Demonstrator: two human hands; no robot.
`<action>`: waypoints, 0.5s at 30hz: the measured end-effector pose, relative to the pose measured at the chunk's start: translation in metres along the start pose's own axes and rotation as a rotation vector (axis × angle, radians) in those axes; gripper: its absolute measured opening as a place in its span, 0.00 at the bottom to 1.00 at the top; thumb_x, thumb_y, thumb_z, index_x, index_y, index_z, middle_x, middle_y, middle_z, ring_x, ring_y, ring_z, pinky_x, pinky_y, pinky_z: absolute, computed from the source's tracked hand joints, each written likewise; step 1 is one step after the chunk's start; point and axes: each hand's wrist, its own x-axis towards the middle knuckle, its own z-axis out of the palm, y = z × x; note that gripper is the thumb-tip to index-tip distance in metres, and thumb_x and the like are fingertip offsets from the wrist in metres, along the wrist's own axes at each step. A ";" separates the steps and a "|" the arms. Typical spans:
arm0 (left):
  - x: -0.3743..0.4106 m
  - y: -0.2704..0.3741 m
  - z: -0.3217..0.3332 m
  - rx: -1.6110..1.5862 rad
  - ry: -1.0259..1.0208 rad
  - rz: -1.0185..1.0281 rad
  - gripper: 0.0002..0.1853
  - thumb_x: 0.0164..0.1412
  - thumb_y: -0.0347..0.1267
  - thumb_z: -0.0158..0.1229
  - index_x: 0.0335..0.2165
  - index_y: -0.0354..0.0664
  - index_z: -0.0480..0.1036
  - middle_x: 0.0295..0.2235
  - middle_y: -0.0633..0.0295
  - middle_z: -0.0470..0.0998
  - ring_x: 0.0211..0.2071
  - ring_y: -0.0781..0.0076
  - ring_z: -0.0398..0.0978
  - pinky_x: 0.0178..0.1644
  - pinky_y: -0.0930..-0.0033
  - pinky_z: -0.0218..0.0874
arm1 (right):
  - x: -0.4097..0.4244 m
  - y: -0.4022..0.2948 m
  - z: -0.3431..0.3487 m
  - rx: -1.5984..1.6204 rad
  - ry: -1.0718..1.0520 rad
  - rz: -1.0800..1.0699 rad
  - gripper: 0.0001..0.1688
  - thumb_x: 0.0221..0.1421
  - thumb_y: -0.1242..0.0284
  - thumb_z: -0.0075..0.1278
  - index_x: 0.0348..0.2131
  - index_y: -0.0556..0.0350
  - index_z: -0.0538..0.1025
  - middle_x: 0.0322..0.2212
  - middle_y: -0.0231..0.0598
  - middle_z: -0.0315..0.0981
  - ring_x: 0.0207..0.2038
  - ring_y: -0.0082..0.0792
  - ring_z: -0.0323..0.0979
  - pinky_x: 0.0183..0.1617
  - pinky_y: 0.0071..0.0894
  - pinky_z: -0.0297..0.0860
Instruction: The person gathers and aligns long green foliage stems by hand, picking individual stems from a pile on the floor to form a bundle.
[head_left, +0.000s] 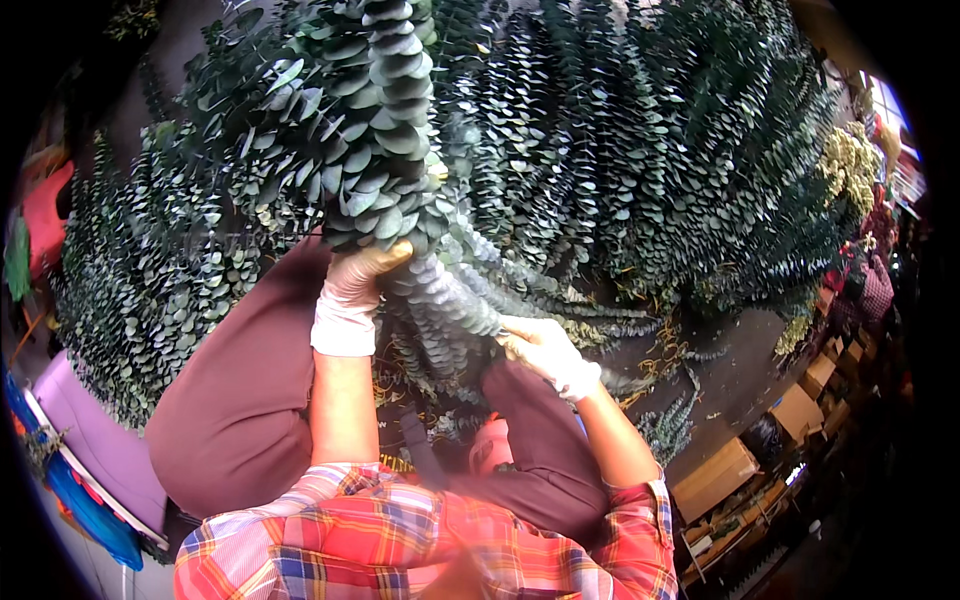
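Observation:
My left hand (365, 274), in a pale glove, grips a thick bunch of eucalyptus stems (390, 135) whose round grey-green leaves rise away from me. To its right, my gloved right hand (541, 346) is closed on the lower end of a leafy eucalyptus stem (457, 300). That stem slants up and left toward the bunch, and leaves hide where they meet. More loose eucalyptus stems (435, 345) hang or lie between my knees, partly hidden by the held stem.
Eucalyptus branches (637, 150) stand or lie in a broad mass ahead, with more eucalyptus (150, 277) at left. A purple plastic container (105, 435) is at lower left. Cardboard boxes (799, 412) line the right side. Cut trimmings (664, 345) litter the dark floor (739, 367).

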 end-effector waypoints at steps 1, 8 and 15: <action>0.001 0.001 0.001 0.009 -0.010 -0.042 0.31 0.47 0.37 0.67 0.47 0.33 0.68 0.37 0.58 0.75 0.36 0.68 0.72 0.43 0.64 0.65 | 0.001 0.003 -0.002 -0.061 0.005 -0.024 0.19 0.57 0.75 0.47 0.49 0.54 0.74 0.23 0.25 0.69 0.25 0.16 0.61 0.30 0.19 0.62; 0.000 0.003 0.013 -0.169 -0.023 -0.051 0.24 0.50 0.27 0.63 0.47 0.34 0.68 0.34 0.58 0.76 0.31 0.69 0.74 0.35 0.67 0.68 | 0.015 -0.006 -0.031 -0.461 -0.154 -0.263 0.27 0.48 0.65 0.51 0.49 0.51 0.73 0.43 0.50 0.74 0.46 0.46 0.72 0.52 0.35 0.65; -0.003 0.002 0.010 -0.135 -0.165 0.013 0.37 0.49 0.36 0.66 0.53 0.31 0.62 0.48 0.52 0.72 0.45 0.61 0.73 0.50 0.62 0.64 | 0.087 -0.055 -0.119 0.132 0.521 -0.178 0.28 0.56 0.69 0.47 0.55 0.59 0.67 0.48 0.41 0.71 0.48 0.29 0.69 0.54 0.26 0.62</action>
